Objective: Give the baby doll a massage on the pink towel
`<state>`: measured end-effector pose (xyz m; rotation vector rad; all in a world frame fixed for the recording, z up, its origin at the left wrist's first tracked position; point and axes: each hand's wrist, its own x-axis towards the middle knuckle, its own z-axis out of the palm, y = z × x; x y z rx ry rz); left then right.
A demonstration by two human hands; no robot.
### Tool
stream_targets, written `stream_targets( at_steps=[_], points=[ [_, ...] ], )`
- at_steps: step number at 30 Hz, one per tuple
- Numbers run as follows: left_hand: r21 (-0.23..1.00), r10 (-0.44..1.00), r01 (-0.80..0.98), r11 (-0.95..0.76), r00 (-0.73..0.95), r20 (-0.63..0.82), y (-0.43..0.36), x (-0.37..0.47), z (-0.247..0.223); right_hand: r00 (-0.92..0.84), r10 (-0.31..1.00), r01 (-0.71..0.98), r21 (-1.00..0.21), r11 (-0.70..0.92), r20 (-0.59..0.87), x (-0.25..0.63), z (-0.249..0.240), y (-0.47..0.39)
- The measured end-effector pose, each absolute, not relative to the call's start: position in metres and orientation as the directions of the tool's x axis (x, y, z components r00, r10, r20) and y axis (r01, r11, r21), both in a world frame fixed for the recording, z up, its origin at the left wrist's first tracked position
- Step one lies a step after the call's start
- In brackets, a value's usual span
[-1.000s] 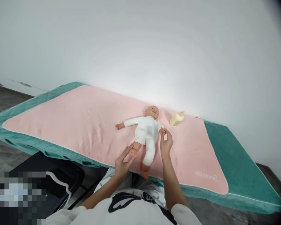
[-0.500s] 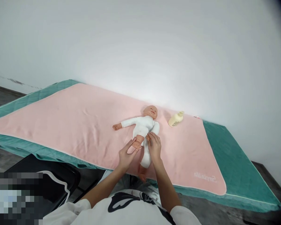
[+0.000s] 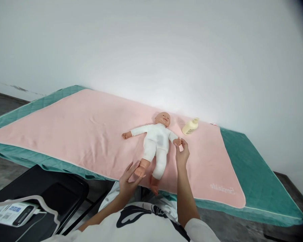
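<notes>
The doll (image 3: 159, 136) lies on its back on the pink mat (image 3: 65, 124), head toward the far side, with a bottle (image 3: 190, 127) just right of its head. Holding a foot and the opposite hand at once seems best done with a light, even grip, guiding both limbs smoothly so the body neither twists nor slides. The left hand (image 3: 127, 183) is partly open, fingers and thumb cupped around the doll's left-side foot (image 3: 140, 170); the right hand (image 3: 182, 156) is nearly closed, fingertips pinching the doll's right-side hand (image 3: 177, 142).
</notes>
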<state>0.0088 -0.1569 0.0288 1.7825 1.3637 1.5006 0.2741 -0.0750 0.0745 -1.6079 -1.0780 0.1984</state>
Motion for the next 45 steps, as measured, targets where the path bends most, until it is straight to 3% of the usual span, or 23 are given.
stream_targets(
  at_steps=[7,14,26,37,45],
  points=[
    [0.788,0.89,0.512,-0.341,-0.095,0.446,-0.191,-0.02,-0.007,0.67,0.7,0.421,-0.903,-0.085,0.246,0.311,0.053,-0.087],
    [0.723,0.897,0.627,-0.29,-0.085,0.434,-0.204,-0.032,-0.034,0.548,0.749,0.558,-0.83,0.005,0.373,0.329,0.024,-0.1],
    [0.737,0.951,0.627,-0.253,0.02,0.309,-0.201,-0.036,-0.049,0.454,0.827,0.687,-0.721,-0.088,0.332,0.338,0.007,-0.105],
    [0.76,0.917,0.555,-0.338,0.012,0.399,-0.192,-0.035,-0.015,0.616,0.76,0.456,-0.88,-0.131,0.206,0.325,0.024,-0.105],
    [0.736,0.882,0.522,-0.431,0.074,0.465,-0.16,-0.027,0.031,0.601,0.708,0.511,-0.859,0.014,0.37,0.299,0.071,-0.088]
  ],
)
